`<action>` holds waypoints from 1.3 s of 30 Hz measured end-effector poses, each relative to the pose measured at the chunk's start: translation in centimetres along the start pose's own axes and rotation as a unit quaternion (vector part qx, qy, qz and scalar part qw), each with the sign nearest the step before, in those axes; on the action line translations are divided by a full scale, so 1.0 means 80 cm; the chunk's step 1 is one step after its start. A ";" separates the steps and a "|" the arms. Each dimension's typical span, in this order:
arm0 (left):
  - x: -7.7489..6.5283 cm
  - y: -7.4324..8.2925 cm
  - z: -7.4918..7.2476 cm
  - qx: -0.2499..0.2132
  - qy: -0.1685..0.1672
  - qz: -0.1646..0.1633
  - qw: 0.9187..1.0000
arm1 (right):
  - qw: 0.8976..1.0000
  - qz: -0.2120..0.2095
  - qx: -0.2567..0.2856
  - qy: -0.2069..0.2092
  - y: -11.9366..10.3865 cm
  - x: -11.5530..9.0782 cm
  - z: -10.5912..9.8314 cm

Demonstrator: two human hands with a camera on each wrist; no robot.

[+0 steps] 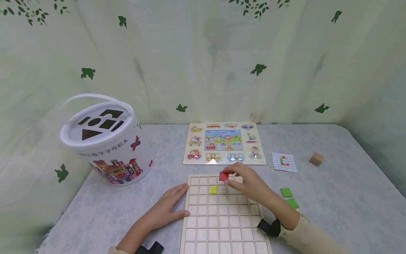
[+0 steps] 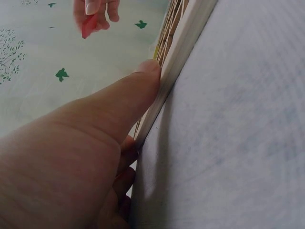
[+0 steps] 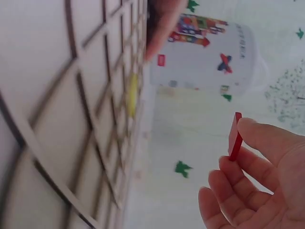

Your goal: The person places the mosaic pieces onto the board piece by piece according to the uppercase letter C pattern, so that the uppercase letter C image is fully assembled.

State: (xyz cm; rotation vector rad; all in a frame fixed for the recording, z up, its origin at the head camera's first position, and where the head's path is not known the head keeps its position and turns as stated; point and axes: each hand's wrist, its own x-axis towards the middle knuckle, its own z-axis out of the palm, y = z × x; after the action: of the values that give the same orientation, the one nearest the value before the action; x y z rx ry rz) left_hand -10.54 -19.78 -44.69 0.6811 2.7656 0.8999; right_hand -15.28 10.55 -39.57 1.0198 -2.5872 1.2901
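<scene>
A red square tile (image 1: 223, 176) is pinched between the thumb and fingers of my right hand (image 1: 250, 180), over the far rows of a wooden grid board (image 1: 223, 222). In the right wrist view the tile (image 3: 235, 137) is seen nearly edge-on, held apart from the board. One yellow tile (image 1: 213, 189) lies in a cell of the second row. My left hand (image 1: 166, 208) rests at the board's left edge, its thumb (image 2: 138, 88) touching the rim in the left wrist view and its fingers reaching along the side.
Green tiles (image 1: 286, 192) lie right of the board, partly beside the right forearm. A pattern card (image 1: 284, 162) and wooden block (image 1: 316, 159) sit farther back. Behind the board is a picture puzzle (image 1: 223, 143); a white lidded bucket (image 1: 108, 144) stands at left.
</scene>
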 end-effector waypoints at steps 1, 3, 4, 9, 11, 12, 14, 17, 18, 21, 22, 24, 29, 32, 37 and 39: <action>0.000 0.000 0.000 0.000 0.001 0.000 1.000 | 1.000 0.005 0.006 -0.008 0.002 0.002 0.006; 0.000 0.001 0.000 0.000 0.001 -0.002 1.000 | 0.999 0.022 0.015 -0.027 0.008 0.004 0.015; 0.001 0.001 0.000 0.000 0.000 -0.003 1.000 | 0.998 0.036 0.018 -0.038 0.011 0.004 0.019; 0.001 0.002 0.000 0.002 0.001 0.001 1.000 | 0.991 0.099 0.021 -0.086 0.029 0.000 0.030; 0.001 0.002 0.000 0.002 0.003 0.004 1.000 | 0.990 0.099 0.012 -0.095 0.035 -0.001 0.032; 0.001 0.002 0.000 0.002 0.004 0.006 1.000 | 0.991 0.094 0.006 -0.098 0.037 -0.001 0.033; 0.001 0.001 0.000 0.002 0.004 0.006 1.000 | 0.991 0.083 -0.006 -0.102 0.041 -0.002 0.034; 0.002 0.001 0.000 0.000 0.004 0.006 1.000 | 0.992 0.064 -0.020 -0.106 0.044 -0.003 0.034; 0.001 0.001 0.000 -0.001 0.004 0.004 1.000 | 0.992 0.057 -0.025 -0.106 0.045 -0.004 0.034; 0.001 0.000 0.001 -0.003 0.004 0.004 1.000 | 0.992 0.045 -0.043 -0.106 0.045 -0.005 0.035; 0.001 0.000 0.001 -0.003 0.003 0.004 1.000 | 0.992 0.042 -0.050 -0.105 0.045 -0.005 0.035; 0.001 0.000 0.001 -0.002 0.002 0.003 1.000 | 0.992 0.042 -0.057 -0.105 0.045 -0.005 0.036; 0.000 0.000 0.000 -0.002 0.005 0.005 1.000 | 0.992 0.049 -0.054 -0.107 0.042 -0.005 0.037; 0.000 -0.001 0.000 -0.002 0.006 0.008 1.000 | 0.991 0.049 -0.052 -0.113 0.040 -0.005 0.035; 0.000 -0.002 0.002 -0.004 0.003 0.007 1.000 | 0.984 0.071 -0.046 -0.154 0.036 -0.004 0.025; 0.000 -0.002 0.002 -0.005 0.002 0.004 1.000 | 0.981 0.090 -0.032 -0.172 0.034 -0.005 0.017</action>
State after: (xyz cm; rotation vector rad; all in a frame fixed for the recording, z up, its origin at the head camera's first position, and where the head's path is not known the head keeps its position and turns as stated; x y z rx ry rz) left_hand -10.58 -19.77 -44.91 0.6903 2.7614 0.9172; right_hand -16.29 10.90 -42.48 1.1070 -3.0184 1.1425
